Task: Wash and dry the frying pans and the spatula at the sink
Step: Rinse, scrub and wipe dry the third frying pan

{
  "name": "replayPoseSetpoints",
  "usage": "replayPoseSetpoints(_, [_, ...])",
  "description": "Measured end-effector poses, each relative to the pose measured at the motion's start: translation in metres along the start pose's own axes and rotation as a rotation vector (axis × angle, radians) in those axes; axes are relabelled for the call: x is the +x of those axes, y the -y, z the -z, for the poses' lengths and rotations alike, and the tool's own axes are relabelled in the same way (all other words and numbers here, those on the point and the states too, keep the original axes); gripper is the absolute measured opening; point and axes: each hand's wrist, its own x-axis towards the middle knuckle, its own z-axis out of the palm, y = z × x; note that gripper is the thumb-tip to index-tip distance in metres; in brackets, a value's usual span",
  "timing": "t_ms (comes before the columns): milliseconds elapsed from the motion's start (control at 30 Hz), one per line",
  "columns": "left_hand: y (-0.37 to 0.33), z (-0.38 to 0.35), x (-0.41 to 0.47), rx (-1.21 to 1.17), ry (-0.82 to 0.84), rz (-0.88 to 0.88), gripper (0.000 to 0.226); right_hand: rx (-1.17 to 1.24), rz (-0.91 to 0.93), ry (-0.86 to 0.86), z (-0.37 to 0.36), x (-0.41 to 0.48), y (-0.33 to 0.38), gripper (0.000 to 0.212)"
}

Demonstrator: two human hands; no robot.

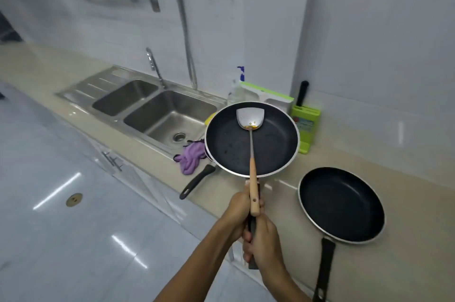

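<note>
A person stands at the table (406,166) and holds the lifted pan (270,144) in the air with both hands. The left hand (240,210) has its grip closed round the pan's black handle, close to the rim. The right hand (262,242) grips the same handle lower down, at six o'clock from the left one. The spatula (250,118) lies in this pan. Its metal end is near the far rim at twelve o'clock, and its wooden handle runs back over the near rim onto the left hand.

The sink (170,114) is at ten o'clock from the lifted pan, and both its bowls have open room. A purple cloth (190,157) lies by the sink's near right corner. A low pan (197,182) hides under the lifted pan, and its handle reaches the table's front edge at seven o'clock. The right pan (341,204) sits flat on the table at four o'clock, well apart. A green knife block (305,124) stands just past the rim at two o'clock.
</note>
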Motion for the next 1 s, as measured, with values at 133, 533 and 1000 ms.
replayPoseSetpoints(133, [-0.034, 0.092, -0.007, -0.089, -0.113, -0.092, 0.047, 0.054, -0.071, 0.172, -0.091, 0.004, 0.02, 0.062])
replayPoseSetpoints(533, [-0.124, 0.302, 0.081, 0.331, -0.359, -0.222, 0.063, -0.139, -0.251, 0.517, -0.25, 0.139, 0.068, 0.023])
replayPoseSetpoints(1000, [-0.217, 0.436, 0.254, 0.526, -0.228, -0.13, 0.067, -0.731, 0.154, 0.1, -0.437, 0.282, 0.144, 0.026])
